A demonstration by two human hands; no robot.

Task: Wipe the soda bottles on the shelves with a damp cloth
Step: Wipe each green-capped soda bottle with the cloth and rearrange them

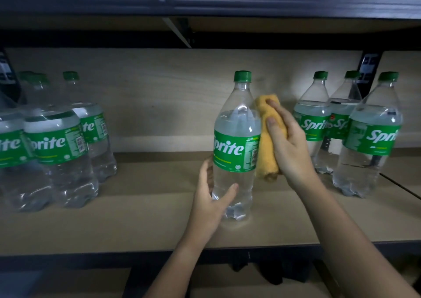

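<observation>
We found the bottle [237,143] upright on the shelf [136,225], the left hand [210,197] gripping its base. The right hand [288,145] clasped the cloth [266,147], pressed lengthwise against the bottle's right flank.

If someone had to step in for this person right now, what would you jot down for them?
Left hand: grips the lower part of the middle Sprite bottle, which stands upright on the shelf.
Right hand: holds the yellow cloth against that bottle's right side.
Other bottles: one group at left, another at right.
Done: cannot tell which are already wiped.
Left: finish this bottle, then do any unwiped ones.
</observation>
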